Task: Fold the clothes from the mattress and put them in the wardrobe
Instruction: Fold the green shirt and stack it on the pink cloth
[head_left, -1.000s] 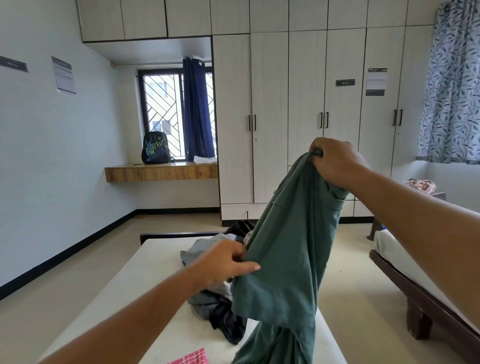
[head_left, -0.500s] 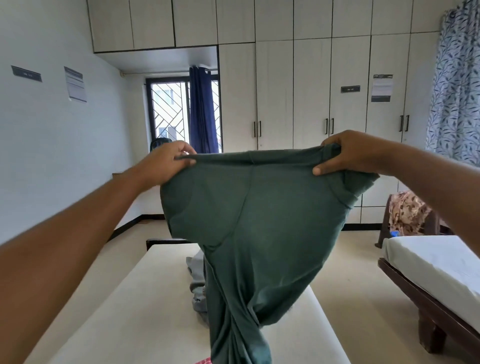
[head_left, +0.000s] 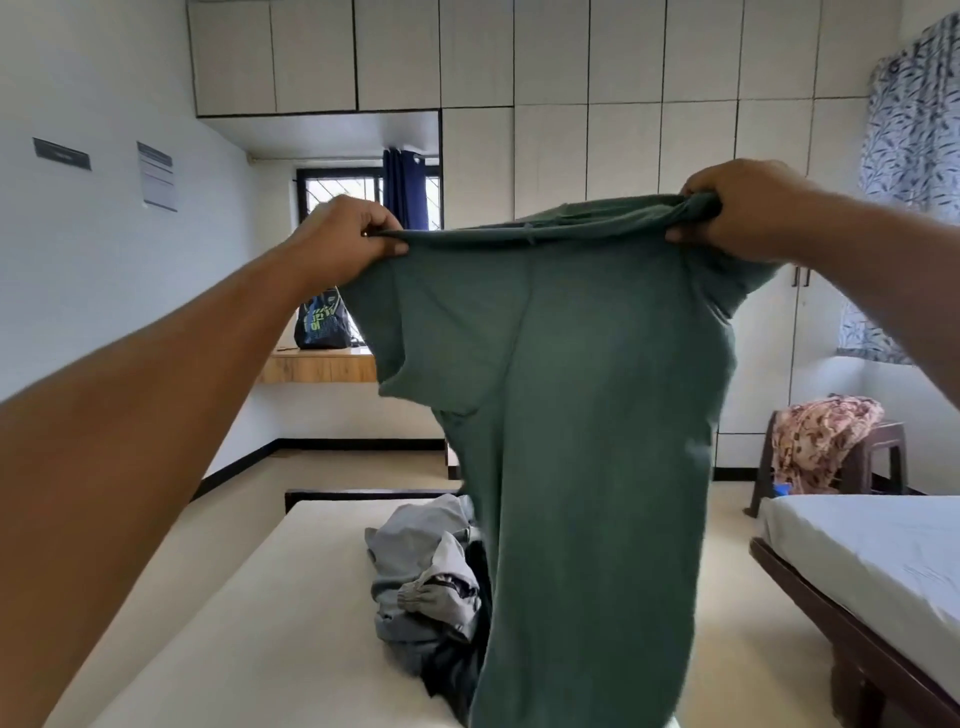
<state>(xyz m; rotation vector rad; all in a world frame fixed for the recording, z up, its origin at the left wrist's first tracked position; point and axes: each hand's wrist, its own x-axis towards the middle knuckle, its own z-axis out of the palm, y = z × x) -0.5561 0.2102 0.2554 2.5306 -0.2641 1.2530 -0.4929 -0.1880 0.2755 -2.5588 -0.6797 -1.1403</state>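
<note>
A green T-shirt (head_left: 582, 415) hangs spread out in front of me, held up by its shoulders above the mattress (head_left: 249, 623). My left hand (head_left: 345, 236) pinches the left shoulder and my right hand (head_left: 743, 208) grips the bunched right shoulder. A pile of grey and dark clothes (head_left: 426, 587) lies on the mattress, partly hidden behind the shirt. The wardrobe (head_left: 623, 156) with its doors closed fills the far wall.
A second bed (head_left: 883, 561) stands at the right. A stool with a patterned cloth (head_left: 826, 441) is beyond it. A backpack (head_left: 322, 322) sits on a wooden shelf (head_left: 317, 366) by the window at the back left.
My left hand left the pile, took the shirt's left shoulder and lifted it. Both hands then raised and spread the shirt, which now hangs flatter and straighter.
</note>
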